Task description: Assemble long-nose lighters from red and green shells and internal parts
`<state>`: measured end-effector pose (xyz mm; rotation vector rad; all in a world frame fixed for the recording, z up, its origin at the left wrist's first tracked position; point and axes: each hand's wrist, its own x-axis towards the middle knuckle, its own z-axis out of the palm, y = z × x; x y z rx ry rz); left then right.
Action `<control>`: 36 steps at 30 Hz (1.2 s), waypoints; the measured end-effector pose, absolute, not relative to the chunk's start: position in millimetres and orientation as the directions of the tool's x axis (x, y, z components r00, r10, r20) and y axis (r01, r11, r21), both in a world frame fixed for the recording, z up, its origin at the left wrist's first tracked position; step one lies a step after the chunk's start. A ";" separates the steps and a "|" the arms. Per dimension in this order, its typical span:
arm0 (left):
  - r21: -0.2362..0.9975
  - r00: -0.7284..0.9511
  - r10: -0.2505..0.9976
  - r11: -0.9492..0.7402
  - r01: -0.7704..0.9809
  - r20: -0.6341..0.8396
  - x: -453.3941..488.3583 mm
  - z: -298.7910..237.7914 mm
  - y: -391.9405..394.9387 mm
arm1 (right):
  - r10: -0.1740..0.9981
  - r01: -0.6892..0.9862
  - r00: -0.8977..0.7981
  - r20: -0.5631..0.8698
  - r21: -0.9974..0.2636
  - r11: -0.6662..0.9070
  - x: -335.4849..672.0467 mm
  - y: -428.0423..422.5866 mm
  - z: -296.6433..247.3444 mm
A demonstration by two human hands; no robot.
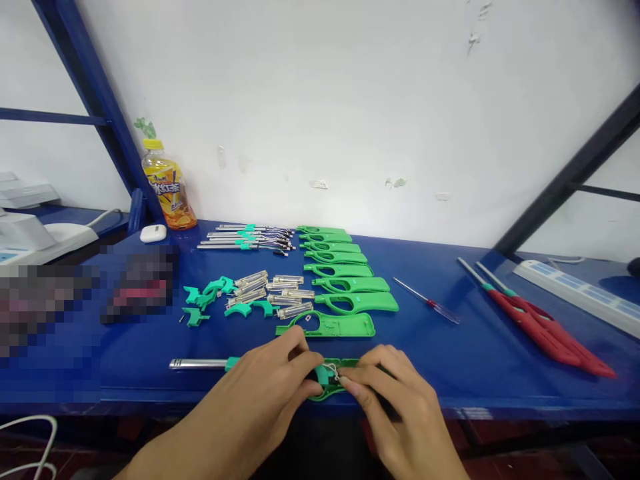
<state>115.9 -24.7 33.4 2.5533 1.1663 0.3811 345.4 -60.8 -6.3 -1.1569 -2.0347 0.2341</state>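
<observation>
A green lighter shell half (330, 393) lies at the table's front edge, with a metal lighter tube (197, 364) reaching out to its left. My left hand (273, 377) pinches a teal trigger (323, 375) over the shell. Fingertips of my right hand (393, 393) are closed at the white wire (331, 367) beside the trigger; a small dark part there is mostly covered. Just beyond my hands lies another open green shell half (350, 325), its inner side up.
Behind lie several green shells (355, 303), clear fuel tanks (290, 300), loose teal triggers (197, 317) and metal tubes with wires (245, 237). A screwdriver (427, 302), red lighters (540, 320) and a power strip (580, 293) are on the right. A drink bottle (170, 187) and white case (153, 233) stand left.
</observation>
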 end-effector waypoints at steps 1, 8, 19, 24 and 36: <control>0.388 0.634 0.764 -0.624 0.678 0.121 115.7 32.8 -24.0 | 0.788 0.658 -0.300 0.537 -0.482 0.579 345.9 -61.0 -7.0; 0.429 0.638 0.756 -0.630 0.647 0.148 114.7 33.8 -23.3 | 0.763 0.650 -0.292 0.576 -0.466 0.601 346.3 -63.0 -4.3; 0.334 0.595 0.781 -0.622 0.708 0.192 112.8 37.7 -27.2 | 0.697 0.707 -0.510 0.503 -0.216 0.673 355.8 -42.5 17.3; 0.321 0.584 0.792 -0.607 0.727 0.176 111.7 40.0 -25.7 | 0.677 0.702 -0.538 0.502 -0.177 0.690 351.2 -37.0 17.1; 0.399 0.583 0.799 -0.587 0.705 0.145 111.1 38.0 -24.7 | 0.701 0.722 -0.472 0.535 -0.222 0.656 343.7 -38.2 8.4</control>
